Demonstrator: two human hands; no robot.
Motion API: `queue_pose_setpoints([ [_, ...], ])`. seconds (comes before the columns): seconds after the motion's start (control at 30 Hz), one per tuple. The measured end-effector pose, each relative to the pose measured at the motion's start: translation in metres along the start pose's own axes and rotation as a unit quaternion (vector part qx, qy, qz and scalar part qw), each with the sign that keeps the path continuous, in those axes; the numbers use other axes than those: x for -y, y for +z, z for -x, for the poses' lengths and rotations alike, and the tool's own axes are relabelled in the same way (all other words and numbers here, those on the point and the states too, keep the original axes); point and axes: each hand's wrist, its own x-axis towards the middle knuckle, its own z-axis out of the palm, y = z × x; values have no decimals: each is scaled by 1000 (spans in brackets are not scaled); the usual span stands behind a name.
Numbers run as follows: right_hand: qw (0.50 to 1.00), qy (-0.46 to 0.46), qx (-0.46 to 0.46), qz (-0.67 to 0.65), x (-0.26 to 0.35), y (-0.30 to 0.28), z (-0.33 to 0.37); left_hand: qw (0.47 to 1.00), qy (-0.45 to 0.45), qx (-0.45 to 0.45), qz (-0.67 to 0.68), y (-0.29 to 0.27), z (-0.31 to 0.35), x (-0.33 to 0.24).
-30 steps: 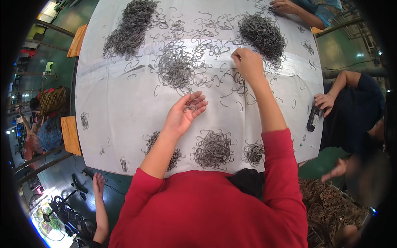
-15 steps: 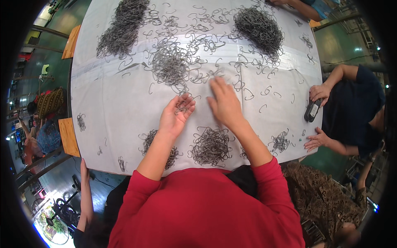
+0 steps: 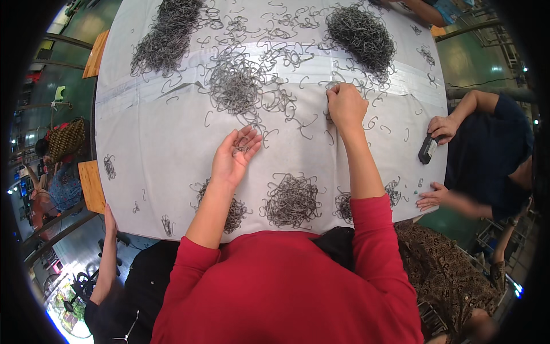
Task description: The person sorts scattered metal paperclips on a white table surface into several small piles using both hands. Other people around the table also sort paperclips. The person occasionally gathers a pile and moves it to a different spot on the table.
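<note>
My left hand [image 3: 234,156] lies palm up on the white table cover [image 3: 154,143], cupping a few thin wire hooks [image 3: 240,149]. My right hand [image 3: 345,106] reaches further out, fingers pinched on a wire hook [image 3: 331,86] among scattered ones. A big tangle of hooks [image 3: 236,85] lies beyond my left hand, and a dark pile [image 3: 361,35] sits just past my right hand. Small sorted heaps [image 3: 292,200] rest near the table's front edge.
Another large wire pile [image 3: 166,37] lies at the far left. A person in dark blue at the right edge rests a hand [image 3: 442,127] by a black device [image 3: 428,149]. Another person's arm [image 3: 107,252] hangs at the lower left. Wooden stools [image 3: 91,186] stand left.
My right hand has moved from near my left hand back out and rightward toward the scattered hooks by the dark pile. My left hand stayed cupped in place.
</note>
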Motion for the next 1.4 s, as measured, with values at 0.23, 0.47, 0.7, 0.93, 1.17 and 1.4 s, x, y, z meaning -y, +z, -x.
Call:
queue_pose_setpoints([
  [0.23, 973, 24, 164, -163, -9, -17, 15, 999, -29, 37, -2, 0, 9, 6],
  [0.47, 920, -124, 214, -303, 23, -42, 98, 988, -118, 80, 59, 21, 19, 29],
  [0.7, 987, -55, 76, -128, -34, -29, 69, 996, -76, 27, 33, 8, 36, 18],
  [0.93, 981, -87, 48, -166, -25, -24, 55, 999, -27, 12, 45, -4, 48, 3],
  [1.17, 966, -181, 125, -133, 33, -5, 50, 997, 0, 21, 77, -16, 48, -9],
  [1.4, 986, -138, 17, -93, 15, -5, 28, 989, 63, 22, 129, -45, 39, -36],
])
